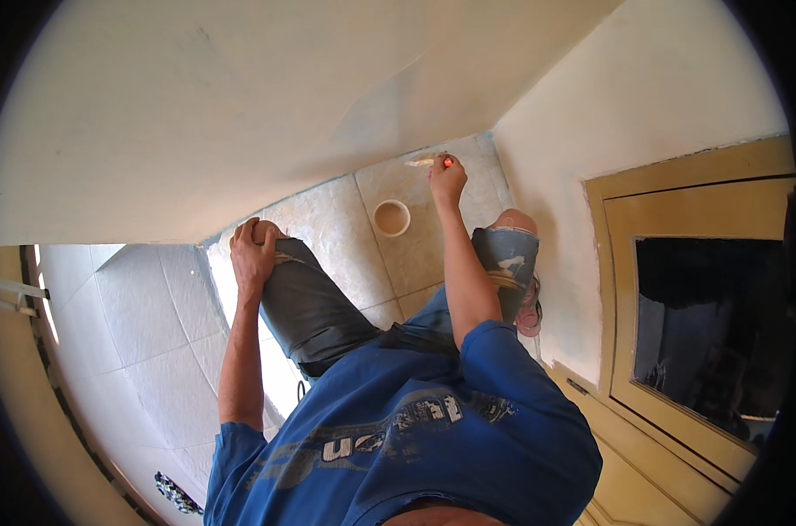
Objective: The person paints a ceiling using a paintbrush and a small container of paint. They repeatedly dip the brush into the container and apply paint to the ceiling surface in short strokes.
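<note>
R hand was clenched round a thin pale-bristled brush with a red-tipped handle, bristles pointing left and touching or just above the floor where the tiled floor met the base of the pale plastered wall, near the room's far corner. L hand was closed over the person's own left knee, grasping nothing else, prob. bracing the crouch. A small round cream-coloured cup w/ beige contents stood on the tile just beside the R forearm, between the two knees, apart from the brush. Person wore dark grey shorts and a blue printed T-shirt. To the right was a yellow-painted wooden door w/ a dark panel.

Judgement: step in hand looked like brushing along the wall-floor joint. Next move would call for a steady stroke along that seam, or a reload at the cup w/o tipping it. Can't tell if the bristles were loaded.
</note>
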Action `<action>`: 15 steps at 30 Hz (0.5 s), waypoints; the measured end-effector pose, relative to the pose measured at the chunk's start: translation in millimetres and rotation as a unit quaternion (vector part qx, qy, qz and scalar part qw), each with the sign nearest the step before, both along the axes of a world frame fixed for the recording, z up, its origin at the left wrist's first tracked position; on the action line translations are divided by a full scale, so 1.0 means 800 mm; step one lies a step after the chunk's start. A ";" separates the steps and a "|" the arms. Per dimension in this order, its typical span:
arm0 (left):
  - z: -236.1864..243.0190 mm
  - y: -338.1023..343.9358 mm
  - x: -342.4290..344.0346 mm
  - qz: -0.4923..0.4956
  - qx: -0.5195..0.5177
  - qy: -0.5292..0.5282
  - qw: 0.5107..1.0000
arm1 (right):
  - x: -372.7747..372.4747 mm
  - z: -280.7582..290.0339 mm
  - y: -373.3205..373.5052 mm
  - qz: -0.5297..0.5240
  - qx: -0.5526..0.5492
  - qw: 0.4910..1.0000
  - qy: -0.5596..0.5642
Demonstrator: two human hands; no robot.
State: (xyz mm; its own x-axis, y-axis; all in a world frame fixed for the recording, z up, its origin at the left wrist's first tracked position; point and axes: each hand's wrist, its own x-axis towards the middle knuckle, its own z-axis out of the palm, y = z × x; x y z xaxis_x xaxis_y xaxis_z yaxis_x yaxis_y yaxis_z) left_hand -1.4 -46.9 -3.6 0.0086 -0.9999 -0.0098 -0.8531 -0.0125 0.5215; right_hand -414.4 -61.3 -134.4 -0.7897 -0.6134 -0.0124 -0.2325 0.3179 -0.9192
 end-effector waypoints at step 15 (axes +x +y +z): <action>-0.002 -0.002 0.007 0.002 0.010 0.018 1.000 | 0.031 -0.042 -0.002 -0.039 -0.084 0.952 -0.293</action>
